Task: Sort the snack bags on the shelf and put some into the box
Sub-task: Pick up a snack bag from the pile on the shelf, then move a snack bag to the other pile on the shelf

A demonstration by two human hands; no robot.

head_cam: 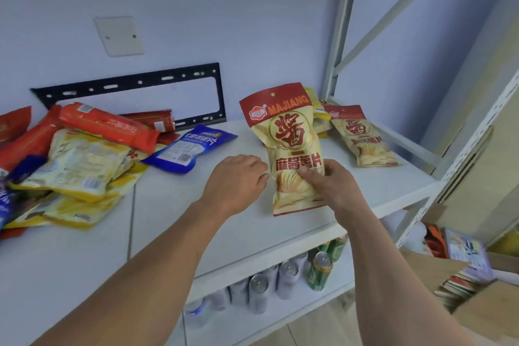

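Observation:
My right hand (pixel 328 185) grips a tan and red "MAJIANG" chip bag (pixel 286 132) by its lower half and holds it upright above the white shelf (pixel 174 219). My left hand (pixel 236 180) hovers just left of the bag, fingers loosely curled, holding nothing. A second matching chip bag (pixel 362 135) lies flat at the shelf's right end, on top of yellow bags. A pile of red, yellow and blue snack bags (pixel 75 160) covers the shelf's left part. A cardboard box (pixel 477 298) with packets in it sits low at the right.
A blue bag (pixel 191 149) lies apart from the pile, near the middle. A black metal bracket (pixel 134 87) leans on the wall behind. Drink cans (pixel 283 275) stand on the lower shelf. The shelf's white upright posts (pixel 339 28) rise at the right.

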